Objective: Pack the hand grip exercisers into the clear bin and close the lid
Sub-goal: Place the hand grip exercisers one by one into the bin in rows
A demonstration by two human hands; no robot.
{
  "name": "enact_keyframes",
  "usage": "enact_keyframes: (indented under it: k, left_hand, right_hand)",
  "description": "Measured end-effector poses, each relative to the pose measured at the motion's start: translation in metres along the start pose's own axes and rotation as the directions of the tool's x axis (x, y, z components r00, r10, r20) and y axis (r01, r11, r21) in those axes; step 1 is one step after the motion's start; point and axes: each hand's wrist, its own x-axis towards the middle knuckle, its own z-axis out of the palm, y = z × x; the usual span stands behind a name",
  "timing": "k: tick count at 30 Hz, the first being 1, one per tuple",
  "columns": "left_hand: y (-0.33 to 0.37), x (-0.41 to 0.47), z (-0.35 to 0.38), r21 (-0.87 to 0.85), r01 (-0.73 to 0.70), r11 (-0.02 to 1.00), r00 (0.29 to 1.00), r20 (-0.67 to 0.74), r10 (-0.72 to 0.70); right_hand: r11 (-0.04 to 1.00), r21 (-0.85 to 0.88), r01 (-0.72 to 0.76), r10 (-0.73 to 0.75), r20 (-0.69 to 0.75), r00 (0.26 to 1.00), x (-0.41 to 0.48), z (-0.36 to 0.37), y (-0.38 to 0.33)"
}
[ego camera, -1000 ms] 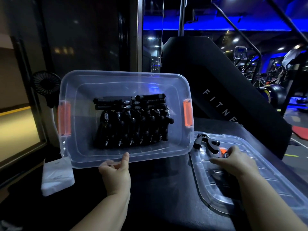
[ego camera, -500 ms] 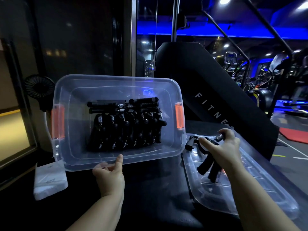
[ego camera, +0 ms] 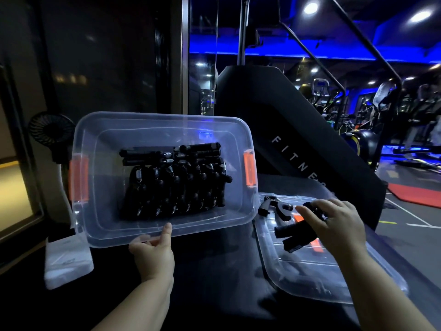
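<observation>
Left hand [ego camera: 152,252]: you pinch the near rim of the bin [ego camera: 241,211], thumb up on the inner side of the rim, other fingers curled below it. The bin is tipped so that its opening faces you; its lower edge is at the black table [ego camera: 214,278]. Orange latches [ego camera: 249,172] sit on the bin's two short ends.

Contents: exercisers [ego camera: 174,182], black with steel springs, are packed in a tight row across the middle of the bin floor. A few more lie crosswise along the far side of the row. Exact count cannot be told in this light.

Right hand [ego camera: 334,225]: you grip one exerciser [ego camera: 296,232] from above, fingers curled over its spring end. Its two foam handles stick out toward your left and slightly down. It is over the lid [ego camera: 310,290], outside the bin, just right of the bin's right end. Whether it touches the lid cannot be told.

The lid is clear and lies flat on the table to the right of the bin. A second exerciser [ego camera: 274,207] rests on the lid's far end, near the bin's right corner.

Surroundings: a small black fan [ego camera: 51,130] stands left of the bin, and a white packet [ego camera: 68,261] lies on the table below it. A black machine [ego camera: 298,130] lettered "FITNE" rises behind the bin and lid.
</observation>
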Motion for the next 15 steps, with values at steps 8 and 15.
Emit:
enact_keyframes:
  k: [8,15]
  left_hand:
    - [0.0029,-0.0023,-0.0002,0.020,0.024,1.000,1.000,-0.007,-0.023]
    - [0.0026,-0.0023,-0.0002,0.021,0.026,0.999,1.000,-0.004,-0.026]
  right_hand:
    - [0.997,-0.071,0.023,-0.011,0.171,0.985,0.0006,-0.0010,0.0004]
    - [0.995,-0.076,-0.072,0.090,0.270,0.959,-0.0008,-0.0023,-0.0016]
